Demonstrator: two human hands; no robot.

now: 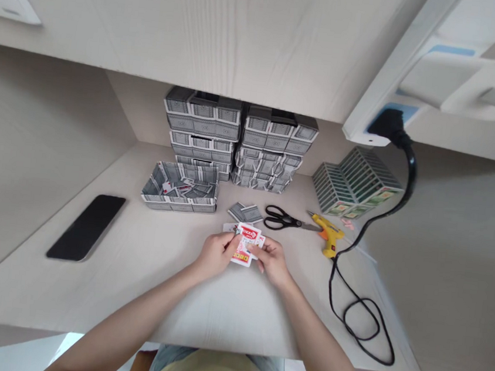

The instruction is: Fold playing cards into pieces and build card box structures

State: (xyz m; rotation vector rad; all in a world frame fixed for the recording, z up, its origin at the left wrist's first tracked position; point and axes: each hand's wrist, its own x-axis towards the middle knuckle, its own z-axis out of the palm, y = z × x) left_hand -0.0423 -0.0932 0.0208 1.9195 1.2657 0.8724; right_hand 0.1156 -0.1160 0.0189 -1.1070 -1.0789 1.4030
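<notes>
Several playing cards (243, 258) are pinched between my two hands above the desk. The front one is red and white with joker lettering, and others peek out behind it. My left hand (215, 254) grips their left side with the thumb on top. From the right, my right hand (273, 261) holds the other edge, thumb over the face. Just beyond, a few loose grey-backed cards (251, 213) lie face down on the desk. An open box made of cards (178, 206), with small card pieces inside, sits to the left of them.
Stacked card-covered drawers (204, 127) stand at the back. Black-handled scissors (286, 219) and a yellow glue gun (332, 233) lie right of the cards. A black cord (361, 301) loops down the right side from a power strip (379, 128). A phone (87, 227) lies left.
</notes>
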